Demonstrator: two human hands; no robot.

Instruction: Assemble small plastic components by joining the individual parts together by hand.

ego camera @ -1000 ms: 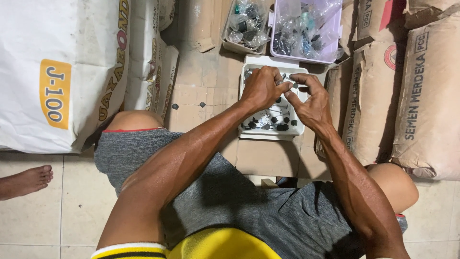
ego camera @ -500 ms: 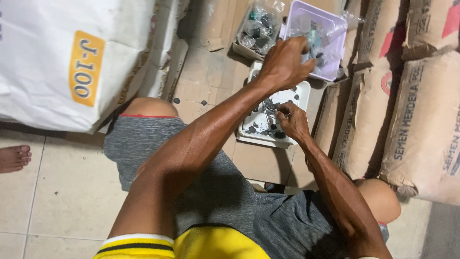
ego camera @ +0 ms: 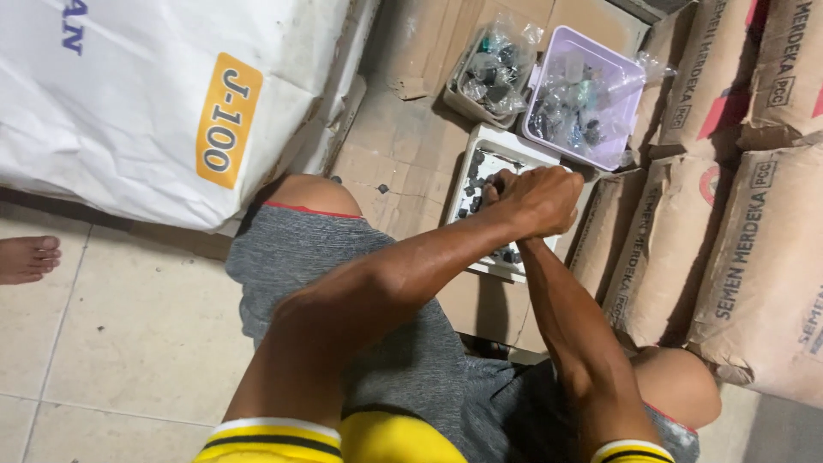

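Note:
My left hand (ego camera: 538,199) hovers over a white tray (ego camera: 480,154) that holds several small dark parts (ego camera: 471,193). Its fingers are curled tight and pinch what looks like one small dark part at the fingertips. My right forearm (ego camera: 561,321) runs up under the left hand, and the right hand itself is hidden beneath it, over the tray. Behind the tray stand a purple tub (ego camera: 613,73) and a grey tub (ego camera: 467,99), both filled with clear bags of small parts.
I sit on flattened cardboard (ego camera: 399,146). A big white sack (ego camera: 146,103) lies at the left. Brown paper sacks (ego camera: 746,257) are stacked close on the right. Another person's bare foot (ego camera: 26,257) rests on the tiled floor at the far left.
My left hand has come back from the purple tub to the white tray and now covers my right hand. The view has tilted and moved closer.

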